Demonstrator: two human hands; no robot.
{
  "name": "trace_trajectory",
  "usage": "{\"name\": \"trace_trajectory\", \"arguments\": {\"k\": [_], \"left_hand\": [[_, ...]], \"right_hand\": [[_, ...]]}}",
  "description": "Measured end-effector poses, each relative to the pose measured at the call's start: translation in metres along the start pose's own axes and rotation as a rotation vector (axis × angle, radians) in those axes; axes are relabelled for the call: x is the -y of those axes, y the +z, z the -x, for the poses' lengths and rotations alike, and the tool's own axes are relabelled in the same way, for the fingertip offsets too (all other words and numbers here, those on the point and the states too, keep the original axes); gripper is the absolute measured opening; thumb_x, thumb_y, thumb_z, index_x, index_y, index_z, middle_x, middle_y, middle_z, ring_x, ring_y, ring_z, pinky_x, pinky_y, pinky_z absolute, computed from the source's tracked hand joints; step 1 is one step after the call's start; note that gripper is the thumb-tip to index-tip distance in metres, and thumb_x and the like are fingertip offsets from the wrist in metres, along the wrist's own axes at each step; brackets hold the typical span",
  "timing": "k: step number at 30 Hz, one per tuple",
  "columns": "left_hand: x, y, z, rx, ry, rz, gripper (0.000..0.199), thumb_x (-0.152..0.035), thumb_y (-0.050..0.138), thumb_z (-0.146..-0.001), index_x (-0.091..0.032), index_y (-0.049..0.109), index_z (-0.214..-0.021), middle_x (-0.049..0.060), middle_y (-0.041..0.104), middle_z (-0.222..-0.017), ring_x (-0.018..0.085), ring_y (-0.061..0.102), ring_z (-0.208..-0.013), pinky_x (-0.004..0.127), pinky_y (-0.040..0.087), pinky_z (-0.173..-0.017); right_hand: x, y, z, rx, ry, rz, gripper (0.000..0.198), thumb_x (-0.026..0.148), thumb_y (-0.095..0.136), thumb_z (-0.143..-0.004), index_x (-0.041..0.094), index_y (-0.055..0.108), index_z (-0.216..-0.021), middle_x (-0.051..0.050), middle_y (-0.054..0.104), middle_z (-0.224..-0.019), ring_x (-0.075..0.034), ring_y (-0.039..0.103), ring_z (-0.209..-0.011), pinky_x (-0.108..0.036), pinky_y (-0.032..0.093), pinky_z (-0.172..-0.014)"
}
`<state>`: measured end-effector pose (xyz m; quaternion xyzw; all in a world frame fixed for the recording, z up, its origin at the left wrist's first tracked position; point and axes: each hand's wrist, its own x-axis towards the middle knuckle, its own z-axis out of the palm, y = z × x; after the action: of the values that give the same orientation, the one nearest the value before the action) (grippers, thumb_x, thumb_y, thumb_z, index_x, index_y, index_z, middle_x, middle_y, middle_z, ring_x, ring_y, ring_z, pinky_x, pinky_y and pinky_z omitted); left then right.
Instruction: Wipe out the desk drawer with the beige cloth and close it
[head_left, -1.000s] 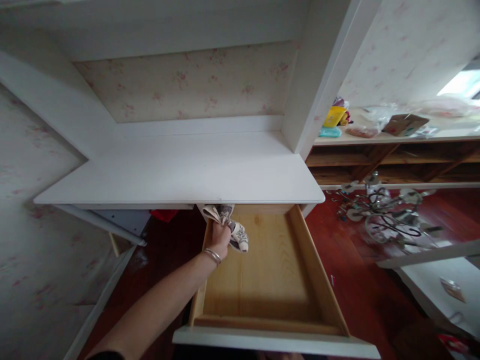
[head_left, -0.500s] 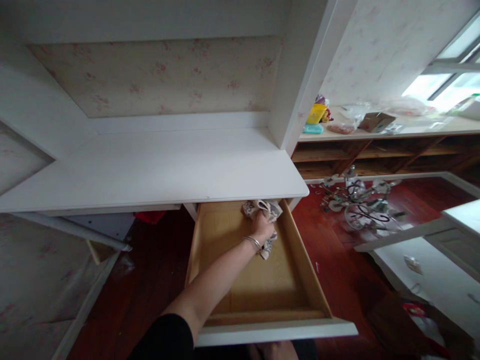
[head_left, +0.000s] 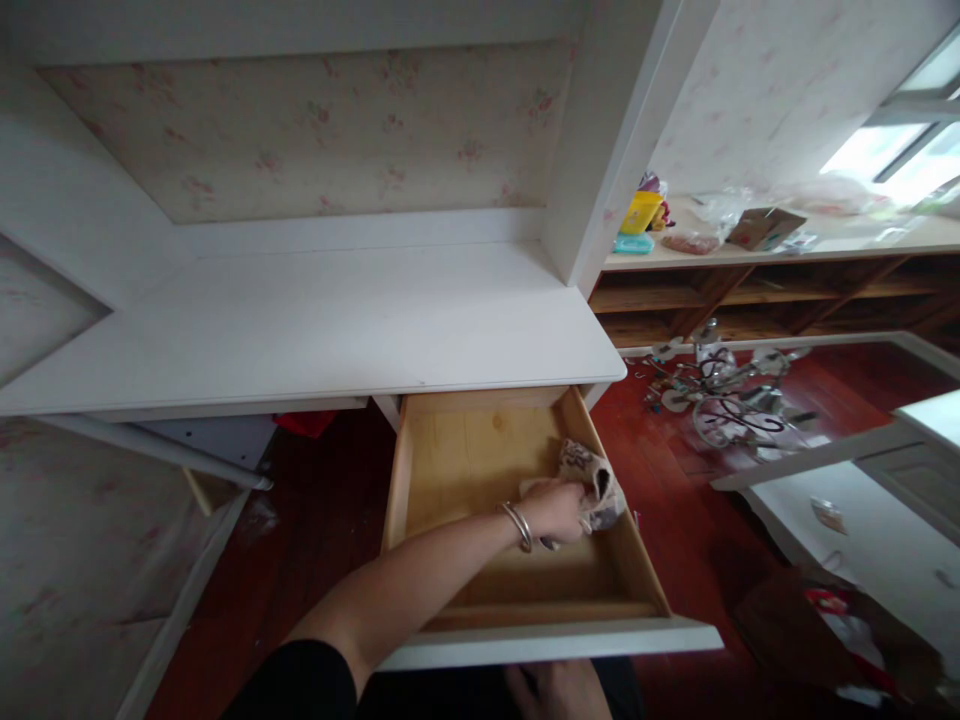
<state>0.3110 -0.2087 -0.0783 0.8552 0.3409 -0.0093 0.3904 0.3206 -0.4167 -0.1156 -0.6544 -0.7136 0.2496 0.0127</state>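
Note:
My left hand [head_left: 553, 508], with a silver bangle [head_left: 517, 526] at its wrist, is closed around a crumpled patterned cloth [head_left: 600, 492]. The cloth is inside a pulled-out wooden drawer [head_left: 457, 470], against its right side wall. The drawer's white front [head_left: 555, 642] faces me. Below that front, at the bottom edge of the view, my right hand [head_left: 562, 688] shows only in part. Its fingers are mostly hidden and dark, so what they do is unclear.
Above the drawer is a white desktop [head_left: 337, 330] with an upright panel [head_left: 600, 150]. A chandelier [head_left: 727, 390] lies on the red floor at right. Behind it, a low shelf unit [head_left: 780, 290] bears a yellow container [head_left: 640, 213] and a cardboard box [head_left: 765, 229]. White furniture [head_left: 847, 500] stands at right.
My left hand has moved the cloth from the drawer's back right area toward me and to the right, against the side wall. More of my right hand shows at the bottom.

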Motion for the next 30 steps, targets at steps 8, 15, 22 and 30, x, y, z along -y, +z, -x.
{"name": "trace_trajectory", "arguments": {"k": [8, 15, 22, 30], "left_hand": [[-0.023, 0.004, 0.046, 0.326, 0.264, -0.369, 0.045, -0.026, 0.067, -0.067, -0.028, 0.063, -0.112, 0.010, 0.074, -0.099, 0.030, 0.070, -0.083, 0.035, 0.051, -0.063], [0.013, -0.052, 0.093, 0.550, 0.383, -0.667, 0.030, -0.022, 0.068, -0.074, -0.031, 0.069, -0.103, 0.003, 0.075, -0.089, 0.023, 0.069, -0.078, 0.028, 0.043, -0.056], [0.077, -0.074, 0.168, 0.353, 0.362, -0.871, 0.010, -0.020, 0.073, -0.076, -0.022, 0.071, -0.066, 0.006, 0.070, -0.065, 0.019, 0.063, -0.059, 0.030, 0.038, -0.058], [0.121, -0.112, 0.108, 0.130, 0.083, -0.975, 0.016, -0.006, 0.068, -0.074, -0.015, 0.072, -0.062, 0.012, 0.071, -0.066, 0.021, 0.064, -0.062, 0.036, 0.038, -0.069]], "right_hand": [[0.003, -0.008, 0.001, -0.025, -0.020, 0.019, 0.027, 0.020, 0.053, -0.090, 0.026, 0.079, -0.087, -0.004, 0.077, -0.093, -0.025, 0.071, -0.089, -0.030, 0.049, -0.082], [0.000, -0.006, 0.001, 0.001, -0.041, 0.014, 0.030, 0.022, 0.050, -0.094, 0.027, 0.079, -0.088, -0.005, 0.077, -0.090, -0.023, 0.072, -0.085, -0.028, 0.050, -0.079], [-0.004, 0.001, -0.001, 0.009, -0.062, 0.001, 0.031, 0.022, 0.049, -0.094, 0.027, 0.079, -0.092, -0.005, 0.077, -0.094, -0.027, 0.072, -0.091, -0.032, 0.052, -0.080], [-0.002, 0.000, -0.001, -0.037, -0.043, -0.017, 0.030, 0.021, 0.052, -0.092, 0.030, 0.080, -0.090, -0.003, 0.078, -0.092, -0.025, 0.073, -0.089, -0.030, 0.052, -0.078]]}}
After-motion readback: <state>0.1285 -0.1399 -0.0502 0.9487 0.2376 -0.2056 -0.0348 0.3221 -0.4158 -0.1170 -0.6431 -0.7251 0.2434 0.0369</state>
